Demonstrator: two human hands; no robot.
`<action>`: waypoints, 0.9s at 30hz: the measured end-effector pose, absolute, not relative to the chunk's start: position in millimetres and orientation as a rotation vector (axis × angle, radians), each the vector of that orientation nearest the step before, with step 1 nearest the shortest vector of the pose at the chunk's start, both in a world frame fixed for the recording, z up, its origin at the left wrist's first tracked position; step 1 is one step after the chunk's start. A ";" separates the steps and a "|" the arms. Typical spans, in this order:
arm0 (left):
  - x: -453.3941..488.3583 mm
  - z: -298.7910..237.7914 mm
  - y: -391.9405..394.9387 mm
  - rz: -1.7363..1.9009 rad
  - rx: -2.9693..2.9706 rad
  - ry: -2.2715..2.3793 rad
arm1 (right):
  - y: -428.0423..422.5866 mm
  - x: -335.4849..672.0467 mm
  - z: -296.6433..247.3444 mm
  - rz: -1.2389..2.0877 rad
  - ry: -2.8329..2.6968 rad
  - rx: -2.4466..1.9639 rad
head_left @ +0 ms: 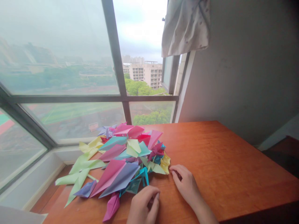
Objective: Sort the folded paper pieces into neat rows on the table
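Observation:
A heap of folded coloured paper lies on the wooden table (224, 161). My left hand (143, 205) rests at the near side of the heap with its fingers loosely curled in and nothing visible in them. Close to it are a magenta folded piece (112, 206), a dark green one (133, 186) and a blue one (145, 175). My right hand (185, 183) is curled too, its fingertips beside a yellow folded piece (165, 162); whether they touch is unclear. Pink (109, 175) and purple (122, 180) paper planes and a pale green pinwheel (80, 172) lie further left.
Large window panes (58, 46) stand behind and left of the table, with one sash (171, 73) swung outward. A spotted curtain (187, 28) hangs at the upper right against a grey wall (238, 71). The table's right edge falls off toward a dark area.

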State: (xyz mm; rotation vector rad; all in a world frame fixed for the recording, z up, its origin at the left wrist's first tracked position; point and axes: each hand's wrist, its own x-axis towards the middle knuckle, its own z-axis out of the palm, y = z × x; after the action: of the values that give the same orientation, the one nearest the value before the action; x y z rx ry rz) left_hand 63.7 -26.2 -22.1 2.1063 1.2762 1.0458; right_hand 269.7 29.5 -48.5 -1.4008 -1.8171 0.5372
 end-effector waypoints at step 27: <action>64.6 -24.3 -25.6 1.048 2.223 1.226 | 29.3 268.6 -47.6 0.463 -1.783 -1.381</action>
State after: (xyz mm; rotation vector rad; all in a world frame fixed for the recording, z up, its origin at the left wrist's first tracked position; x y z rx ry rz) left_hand 64.6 -25.6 -24.3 2.2234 1.2255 1.0482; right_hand 268.6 29.3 -47.6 -1.3810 -1.7834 0.4634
